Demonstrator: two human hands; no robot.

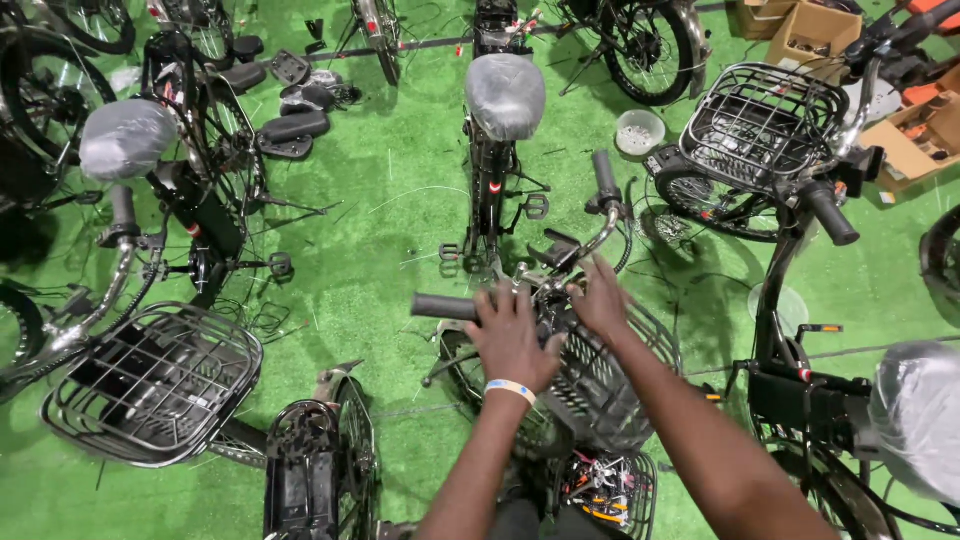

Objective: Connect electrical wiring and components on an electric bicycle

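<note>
The left hand (512, 340) lies with its fingers (500, 303) spread flat on the handlebar (560, 275) beside the black grip (445, 307). The right hand (600, 300) rests loosely open on the same bar, above the wire basket (600, 385). Three wire baskets and two grey-wrapped saddles (505, 95) stand on the green floor (400, 220).

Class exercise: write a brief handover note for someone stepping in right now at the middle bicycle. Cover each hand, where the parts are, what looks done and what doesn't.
Left hand: flat on the handlebar, beside the near black grip; holds nothing.
Right hand: fingers on the handlebar centre, above the front basket.
Done: both grips, basket and wrapped saddle are on.
Left: loose wires show below the basket; whether the bar is tightened cannot be seen.
</note>
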